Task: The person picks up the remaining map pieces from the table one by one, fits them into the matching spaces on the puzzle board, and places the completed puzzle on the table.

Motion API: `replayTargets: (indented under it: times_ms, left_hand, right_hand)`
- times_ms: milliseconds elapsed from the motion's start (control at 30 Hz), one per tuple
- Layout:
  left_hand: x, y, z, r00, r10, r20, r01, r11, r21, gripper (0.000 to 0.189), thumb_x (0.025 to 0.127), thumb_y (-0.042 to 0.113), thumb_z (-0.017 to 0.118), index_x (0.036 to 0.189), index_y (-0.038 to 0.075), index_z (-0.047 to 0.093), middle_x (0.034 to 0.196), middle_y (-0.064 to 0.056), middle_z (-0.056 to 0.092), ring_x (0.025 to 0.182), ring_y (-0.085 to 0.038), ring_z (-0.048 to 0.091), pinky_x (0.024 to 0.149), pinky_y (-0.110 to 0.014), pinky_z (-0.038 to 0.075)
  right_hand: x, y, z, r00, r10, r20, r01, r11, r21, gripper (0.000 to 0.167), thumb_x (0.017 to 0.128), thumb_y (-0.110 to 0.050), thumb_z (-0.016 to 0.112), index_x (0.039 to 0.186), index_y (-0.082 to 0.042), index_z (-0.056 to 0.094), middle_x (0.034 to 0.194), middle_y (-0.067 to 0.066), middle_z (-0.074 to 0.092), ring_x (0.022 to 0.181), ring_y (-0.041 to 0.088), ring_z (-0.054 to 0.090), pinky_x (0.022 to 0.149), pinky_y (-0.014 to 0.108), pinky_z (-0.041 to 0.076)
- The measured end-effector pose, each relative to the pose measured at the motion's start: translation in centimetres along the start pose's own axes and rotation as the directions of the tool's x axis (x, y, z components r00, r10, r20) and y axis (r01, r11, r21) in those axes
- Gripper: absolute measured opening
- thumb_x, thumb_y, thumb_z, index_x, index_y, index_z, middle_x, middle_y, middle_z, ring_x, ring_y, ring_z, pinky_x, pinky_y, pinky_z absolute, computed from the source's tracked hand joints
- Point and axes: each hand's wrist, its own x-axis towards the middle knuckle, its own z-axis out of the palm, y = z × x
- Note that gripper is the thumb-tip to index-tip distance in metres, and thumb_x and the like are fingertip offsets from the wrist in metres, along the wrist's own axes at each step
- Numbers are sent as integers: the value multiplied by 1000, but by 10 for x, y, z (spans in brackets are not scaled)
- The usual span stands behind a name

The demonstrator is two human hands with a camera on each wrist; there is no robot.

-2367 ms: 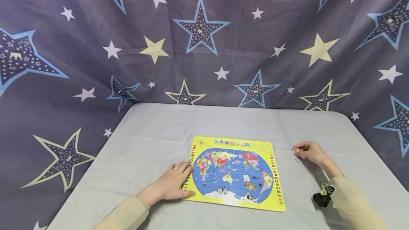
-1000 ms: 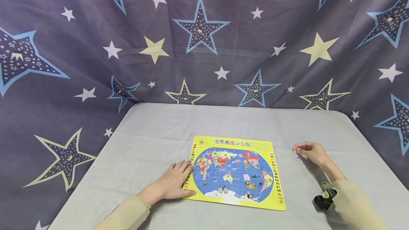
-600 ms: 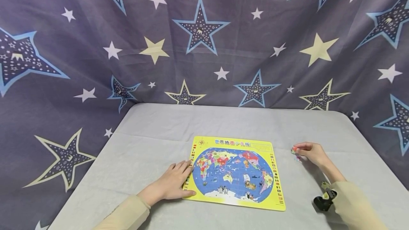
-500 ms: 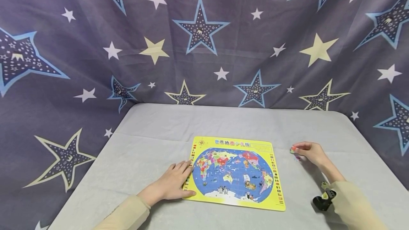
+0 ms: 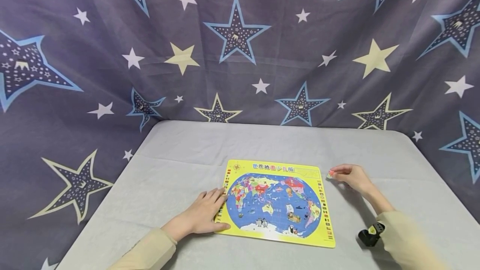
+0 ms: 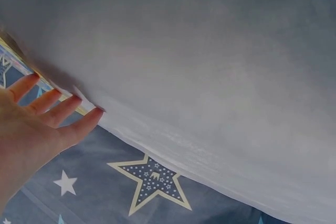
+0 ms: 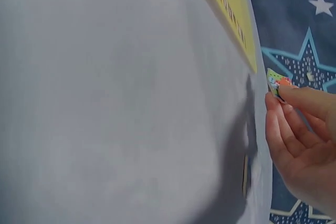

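Observation:
A yellow-framed world map puzzle (image 5: 275, 203) lies flat on the table. My left hand (image 5: 202, 212) rests flat on its left edge, fingers extended. To the right of the board, my right hand (image 5: 353, 176) pinches a small colorful puzzle piece (image 5: 330, 174) between thumb and fingers, just off the puzzle's upper right edge. The right wrist view shows the piece's printed face (image 7: 273, 81) in green, red and white, raised above the tabletop. Beneath the right hand in that view, a thin flat piece (image 7: 245, 177) lies edge-on; the hand covers that spot in the head view.
A grey-white cloth covers the table (image 5: 187, 145). Behind and at both sides hangs a dark curtain (image 5: 255, 107) printed with stars. A black device (image 5: 371, 235) is strapped at the right wrist, low over the cloth.
My right hand has moved left toward the board with the pinched puzzle piece. The pinkish piece seen earlier on the cloth is now out of sight in the head view. The left hand has stayed put.

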Motion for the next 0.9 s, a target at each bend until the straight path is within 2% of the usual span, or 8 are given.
replayTargets:
  times_ms: [133, 367, 567, 900]
  left_hand:
    - [0, 1, -1, 1000, 1, 3, -1, 1000, 0, 86, 76, 69, 41, 134, 6, 35, 139, -13, 29, 125, -32, 29, 96, -53, 26]
    - [1, 1, -2, 1000, 10, -1, -10, 1000, 6, 86, 76, 69, 41, 134, 6, 35, 138, -13, 30, 125, -32, 30, 96, -52, 26]
    - [0, 1, -2, 1000, 9, 0, -9, 1000, 5, 86, 76, 70, 41, 134, 7, 35, 138, -13, 30, 125, -32, 30, 96, -53, 26]
    - [-1, 1, -2, 1000, 4, 8, -4, 1000, -6, 87, 75, 70, 40, 134, 7, 35, 138, -13, 31, 125, -32, 30, 95, -54, 26]
  right_hand:
    - [1, -8, 7, 1000, -20, 19, 20, 1000, 12, 29, 78, -6, 63, 102, 11, 60, 89, 17, 65, 70, 9, 59, 61, 23, 46]
    - [3, -17, 21, 997, -62, 52, 58, 996, 66, 30, 77, -6, 65, 100, 13, 59, 85, 19, 65, 69, 15, 62, 59, 24, 48]
    - [4, -28, 34, 996, -44, 79, 39, 997, 59, 28, 77, -8, 66, 99, 8, 62, 85, 15, 66, 71, 17, 61, 60, 24, 48]
    - [3, -47, 55, 979, -117, 165, 99, 989, 113, 21, 79, -4, 63, 97, 6, 63, 82, 13, 64, 69, 22, 58, 62, 31, 50]
